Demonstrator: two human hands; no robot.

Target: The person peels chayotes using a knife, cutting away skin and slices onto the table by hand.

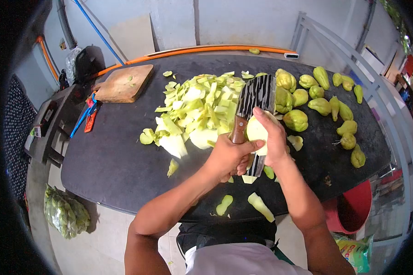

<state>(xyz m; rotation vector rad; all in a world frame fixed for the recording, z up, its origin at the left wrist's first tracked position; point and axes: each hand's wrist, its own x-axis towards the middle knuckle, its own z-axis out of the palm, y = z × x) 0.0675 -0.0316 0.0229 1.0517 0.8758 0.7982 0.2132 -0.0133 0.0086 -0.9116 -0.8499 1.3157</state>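
Observation:
Over the dark table, my left hand [231, 156] is wrapped round the brown wooden handle of a wide cleaver [258, 95], whose blade has black and silver streaks and points away from me. My right hand [274, 140] holds a peeled pale green chayote [257, 130] against the cleaver, with the fingers along its right side. A black-and-white striped strip [256, 166] shows below the hands, with a pale piece [249, 179] at its lower end. Beyond my left hand lies a heap of cut chayote pieces [202, 103].
Whole green chayotes [320, 106] lie at the right of the table [119, 151]. A wooden board [126, 84] and an orange-handled tool [90, 120] are at the left. Peelings [261, 207] lie near the front edge. A red bin [355, 208] stands below right, a bagged bundle [65, 213] below left.

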